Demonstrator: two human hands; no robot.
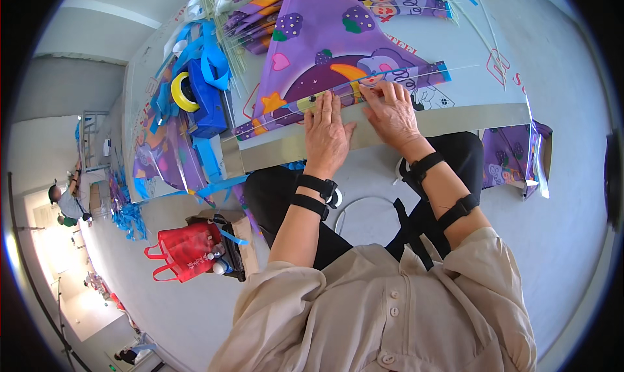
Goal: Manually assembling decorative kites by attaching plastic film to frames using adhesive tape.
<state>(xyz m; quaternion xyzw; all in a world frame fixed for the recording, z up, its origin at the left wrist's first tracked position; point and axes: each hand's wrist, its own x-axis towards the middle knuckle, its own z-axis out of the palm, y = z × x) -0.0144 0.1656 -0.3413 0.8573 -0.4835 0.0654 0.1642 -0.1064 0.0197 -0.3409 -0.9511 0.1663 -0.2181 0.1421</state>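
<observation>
A purple printed sheet (305,53) with berries, stars and a moon lies on the table, tapering to a point at the far side. Its near edge is folded into a narrow band (416,79), along which a thin pale rod (458,67) runs and sticks out at the right. My left hand (327,131) lies on the band, its straight fingers side by side and the thumb out. Just to the right, my right hand (394,116) rests with bent, spread fingertips on the same band. What lies under the fingertips is hidden.
A blue tape dispenser (207,99) with yellow tape stands at the left by tangled blue strips (211,50). Folded purple sheets (257,27) and thin rods lie at the back. A metal strip (455,116) edges the table. A red bag (185,248) sits in a box below left.
</observation>
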